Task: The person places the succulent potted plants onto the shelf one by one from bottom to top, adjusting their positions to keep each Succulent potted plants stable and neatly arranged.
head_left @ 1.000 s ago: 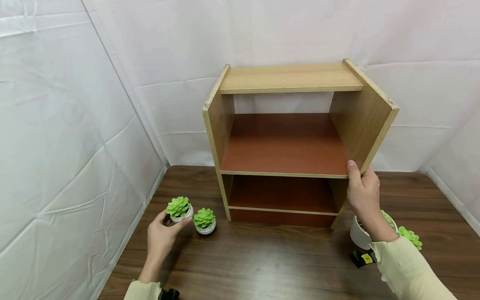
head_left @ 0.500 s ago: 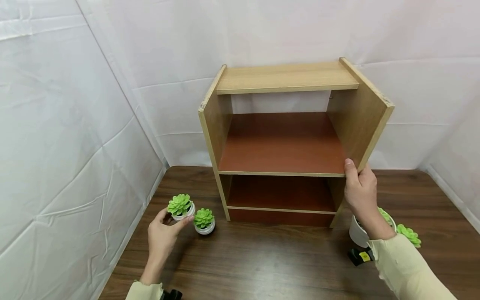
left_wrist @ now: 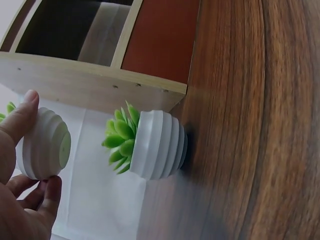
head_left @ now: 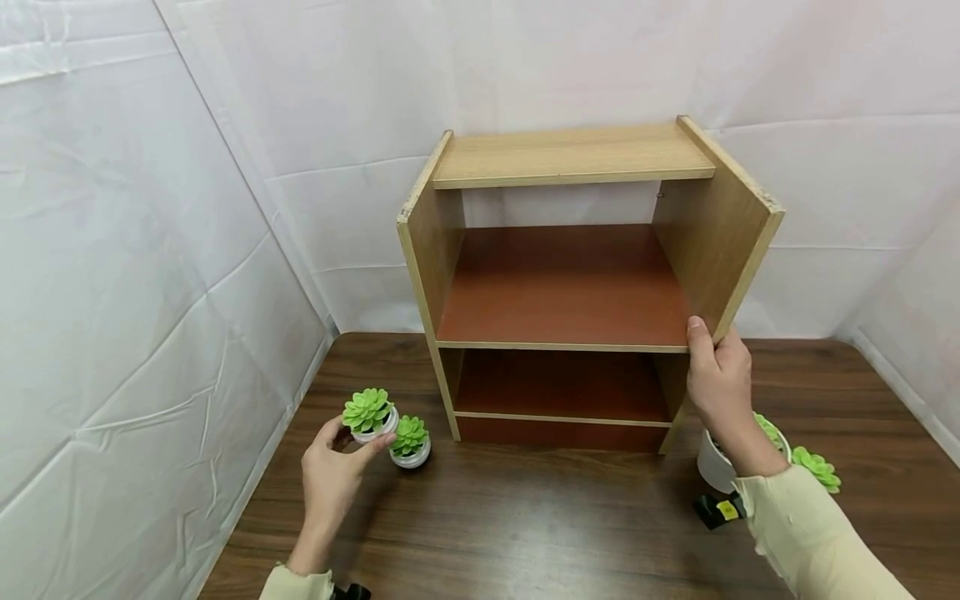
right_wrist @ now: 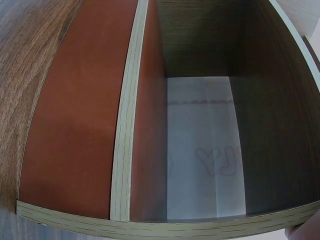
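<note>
My left hand (head_left: 327, 479) pinches a small potted succulent (head_left: 367, 410), thumb on one side and fingers on the other. In the left wrist view its white ribbed pot (left_wrist: 47, 145) is off the table, its underside showing. Just right of it, a matching potted succulent (head_left: 410, 442) stands upright on the table. My right hand (head_left: 722, 379) grips the front edge of the right side panel of a wooden shelf unit (head_left: 573, 158), thumb on the inner face. Only a bit of that hand shows at the corner of the right wrist view, where the lower compartment (right_wrist: 150, 150) fills the frame.
A larger white pot (head_left: 716, 467) with greenery stands behind my right forearm, partly hidden. Another green succulent (head_left: 816, 468) shows beside it. The brown wood table (head_left: 525, 517) runs forward to white cloth walls (head_left: 337, 100) at the back and sides.
My left hand has moved slightly right with the held succulent, nearer the standing one. My right hand keeps its grip on the shelf unit. The head view has shifted a little.
</note>
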The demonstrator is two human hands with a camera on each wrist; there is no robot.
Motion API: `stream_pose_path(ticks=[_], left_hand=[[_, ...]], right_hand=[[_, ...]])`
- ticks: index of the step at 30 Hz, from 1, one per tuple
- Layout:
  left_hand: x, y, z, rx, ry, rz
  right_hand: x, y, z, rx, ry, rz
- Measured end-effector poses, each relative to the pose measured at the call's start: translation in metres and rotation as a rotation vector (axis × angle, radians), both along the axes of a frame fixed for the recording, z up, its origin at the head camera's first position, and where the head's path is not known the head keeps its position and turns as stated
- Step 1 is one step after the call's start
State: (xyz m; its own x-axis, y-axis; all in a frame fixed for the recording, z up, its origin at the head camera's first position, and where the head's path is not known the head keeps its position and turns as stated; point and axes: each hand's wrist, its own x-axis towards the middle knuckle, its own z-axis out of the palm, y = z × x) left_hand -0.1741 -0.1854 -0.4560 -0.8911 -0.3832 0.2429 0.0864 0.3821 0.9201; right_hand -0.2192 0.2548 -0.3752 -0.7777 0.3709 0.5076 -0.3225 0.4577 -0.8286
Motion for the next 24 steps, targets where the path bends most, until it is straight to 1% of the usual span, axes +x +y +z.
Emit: stream_pose_path(ticks=[4, 7, 10, 11, 12, 14, 19, 24], left_hand=[[0.002, 0.004, 0.001, 0.012, 0.039, -0.003], [0.010, 0.012, 0.016, 0.023, 0.053, -0.006], [0.011, 0.016, 0.018, 0.034, 0.051, -0.008], [0.011, 0.017, 0.018, 0.037, 0.049, -0.011], [0.010, 0.016, 0.014, 0.034, 0.051, -0.014], [0.004, 0.012, 0.004, 0.037, 0.050, -0.017], [0.005, 0.013, 0.002, 0.013, 0.053, -0.019], [0.006, 0.017, 0.001, -0.019, 0.080, -0.018]], right_hand=[[0.000, 0.000, 0.000, 0.003, 0.001, -0.010], [0.000, 0.000, 0.000, 0.005, 0.001, -0.018], [-0.001, -0.001, -0.001, 0.005, 0.007, -0.026], [-0.001, 0.000, -0.001, 0.005, 0.008, -0.026], [-0.002, 0.000, -0.001, 0.005, 0.010, -0.028], [-0.002, 0.000, -0.002, 0.005, 0.005, -0.027], [0.000, 0.000, -0.001, 0.006, -0.011, -0.014], [0.000, 0.000, 0.000, 0.006, -0.014, -0.015]])
